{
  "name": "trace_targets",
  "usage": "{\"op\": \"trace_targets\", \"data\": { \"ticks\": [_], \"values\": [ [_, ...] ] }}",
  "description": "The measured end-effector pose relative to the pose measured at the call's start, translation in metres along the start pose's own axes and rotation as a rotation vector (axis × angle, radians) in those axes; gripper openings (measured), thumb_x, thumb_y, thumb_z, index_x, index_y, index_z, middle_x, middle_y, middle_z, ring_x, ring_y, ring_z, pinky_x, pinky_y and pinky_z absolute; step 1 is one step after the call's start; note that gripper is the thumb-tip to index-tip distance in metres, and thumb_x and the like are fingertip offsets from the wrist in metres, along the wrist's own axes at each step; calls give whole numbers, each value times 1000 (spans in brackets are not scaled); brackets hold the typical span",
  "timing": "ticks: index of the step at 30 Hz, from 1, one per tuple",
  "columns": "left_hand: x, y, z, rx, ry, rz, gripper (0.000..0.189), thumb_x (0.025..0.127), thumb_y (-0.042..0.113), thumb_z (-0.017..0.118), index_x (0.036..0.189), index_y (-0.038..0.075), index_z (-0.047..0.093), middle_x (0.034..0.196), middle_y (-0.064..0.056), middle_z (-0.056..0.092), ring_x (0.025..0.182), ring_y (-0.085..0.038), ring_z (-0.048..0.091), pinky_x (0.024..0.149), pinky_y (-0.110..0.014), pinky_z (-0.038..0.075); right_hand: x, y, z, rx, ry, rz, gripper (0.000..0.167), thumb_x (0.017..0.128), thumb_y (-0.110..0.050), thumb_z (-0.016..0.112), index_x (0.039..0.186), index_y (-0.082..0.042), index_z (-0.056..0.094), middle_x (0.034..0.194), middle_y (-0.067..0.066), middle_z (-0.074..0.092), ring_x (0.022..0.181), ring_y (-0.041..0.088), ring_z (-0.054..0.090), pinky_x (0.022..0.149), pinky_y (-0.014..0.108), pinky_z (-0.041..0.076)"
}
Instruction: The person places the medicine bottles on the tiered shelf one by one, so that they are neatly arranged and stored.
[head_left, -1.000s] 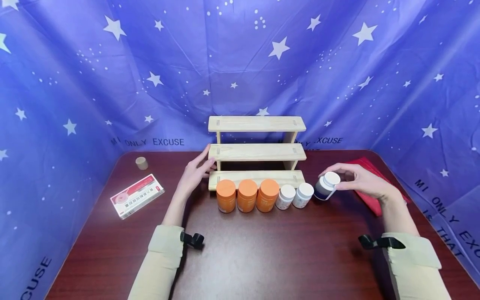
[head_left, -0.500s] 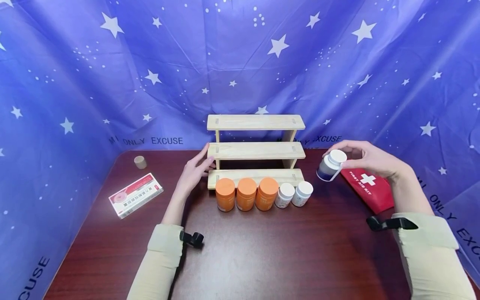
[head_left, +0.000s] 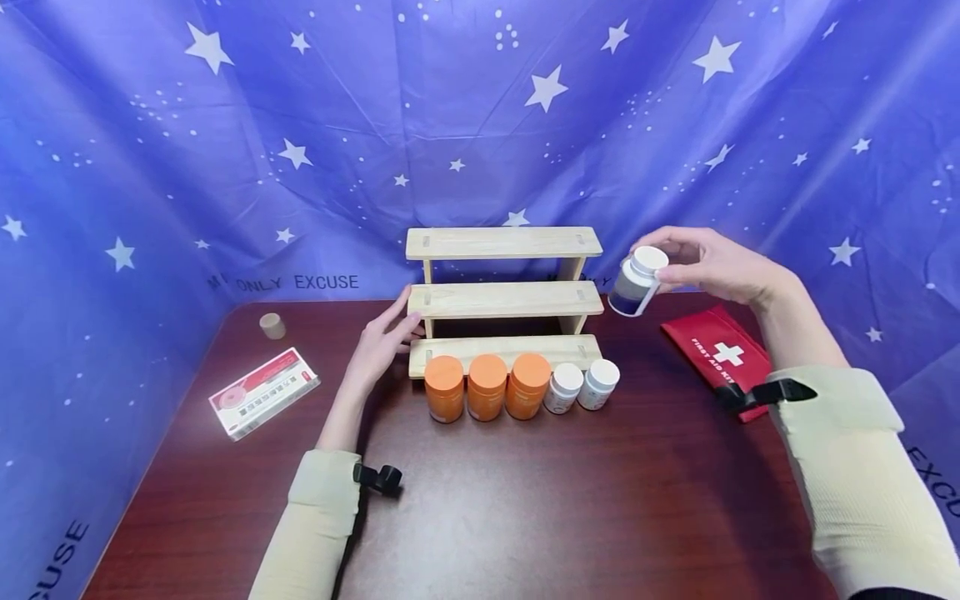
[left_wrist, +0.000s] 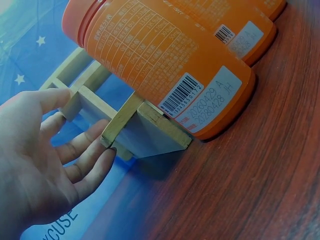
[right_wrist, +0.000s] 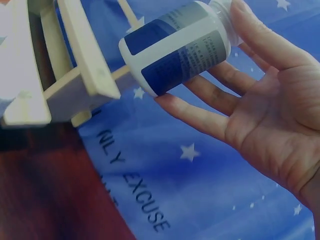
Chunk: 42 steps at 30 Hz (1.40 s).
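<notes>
My left hand [head_left: 378, 340] rests against the left end of a three-tier wooden display stand [head_left: 504, 300], its fingers spread and loosely bent. In the left wrist view the thumb [left_wrist: 56, 98] lies at one tier's edge, the other fingers beside the stand's end. My right hand [head_left: 708, 262] pinches a white pill bottle with a blue-grey label [head_left: 634, 287] near its cap. The bottle is tilted and raised, right of the stand between the middle and top tiers. In front of the stand are three orange jars [head_left: 486, 390] and two small white bottles [head_left: 582, 386] in a row.
A red first aid kit pouch [head_left: 712, 346] lies on the right of the dark wood table [head_left: 480, 508]. At left are a red and white medicine box [head_left: 264, 392] and a small beige cylinder [head_left: 272, 326]. A blue starry curtain [head_left: 315, 200] hangs behind.
My right hand has lifted the pill bottle from beside the white bottles, up and then leftward toward the stand. The first aid pouch is more exposed. My left hand stays at the stand.
</notes>
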<state>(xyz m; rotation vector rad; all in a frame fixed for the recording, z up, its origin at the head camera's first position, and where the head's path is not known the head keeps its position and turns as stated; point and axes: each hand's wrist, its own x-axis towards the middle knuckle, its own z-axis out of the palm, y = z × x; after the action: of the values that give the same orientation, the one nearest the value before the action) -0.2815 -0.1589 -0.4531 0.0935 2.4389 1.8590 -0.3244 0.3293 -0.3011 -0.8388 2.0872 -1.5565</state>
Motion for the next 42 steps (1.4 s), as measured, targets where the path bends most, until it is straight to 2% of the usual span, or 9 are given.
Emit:
{"op": "trace_targets", "data": {
  "ticks": [4,8,12,18,21,24,28,31,42],
  "values": [
    [-11,19,-1,9,-11,-18,62,108,35,54,163,29,27,119,-34,70,114,-43,68,101,-56,56,18,-13,3,49,0,-1,41,99,14,51,134,-4,60,120,2,70,103,12,70,86,33,64],
    [-21,34,-1,2,-18,-20,61,107,32,54,162,28,29,119,-34,70,113,-42,68,101,-54,57,36,-25,5,118,-19,-4,41,100,14,48,134,-5,61,119,5,70,103,14,71,86,35,64],
    [-22,34,-2,-11,-21,-21,61,107,33,54,162,30,29,120,-35,69,114,-43,68,101,-54,57,53,-35,7,166,-28,6,39,101,12,50,132,-7,62,119,5,69,103,15,71,85,35,64],
    [-25,38,-1,2,-24,-32,61,107,33,54,163,28,28,122,-35,68,118,-43,67,104,-55,55,76,-47,10,136,18,39,37,101,8,54,132,-9,64,117,4,68,101,16,70,84,35,65],
    [-22,35,-1,3,-23,-35,61,108,32,54,163,28,28,123,-35,68,118,-43,67,104,-55,55,86,-53,11,117,37,51,35,101,6,56,131,-10,64,116,5,67,100,16,69,83,35,65],
    [-14,24,-1,-1,-22,-31,62,108,33,54,163,29,27,122,-35,69,117,-43,67,102,-54,56,95,-60,13,83,55,65,34,101,2,58,132,-10,63,117,5,67,101,17,68,83,35,65],
    [-4,8,0,-2,-14,-19,62,107,40,54,162,36,27,121,-31,71,115,-40,69,100,-51,58,110,-68,17,51,83,81,33,100,-1,61,132,-11,65,118,5,66,104,18,67,84,36,65],
    [0,1,0,2,-7,-6,63,105,46,56,161,40,27,120,-29,72,113,-37,70,99,-49,59,120,-73,20,41,95,86,31,100,-3,62,129,-13,66,118,5,65,105,18,66,82,36,65],
    [-1,0,0,8,2,12,62,104,49,57,159,43,30,117,-29,72,111,-37,70,100,-51,58,153,-84,40,1,111,87,30,99,-8,67,128,-14,65,114,6,67,105,20,68,82,40,65]
  ]
}}
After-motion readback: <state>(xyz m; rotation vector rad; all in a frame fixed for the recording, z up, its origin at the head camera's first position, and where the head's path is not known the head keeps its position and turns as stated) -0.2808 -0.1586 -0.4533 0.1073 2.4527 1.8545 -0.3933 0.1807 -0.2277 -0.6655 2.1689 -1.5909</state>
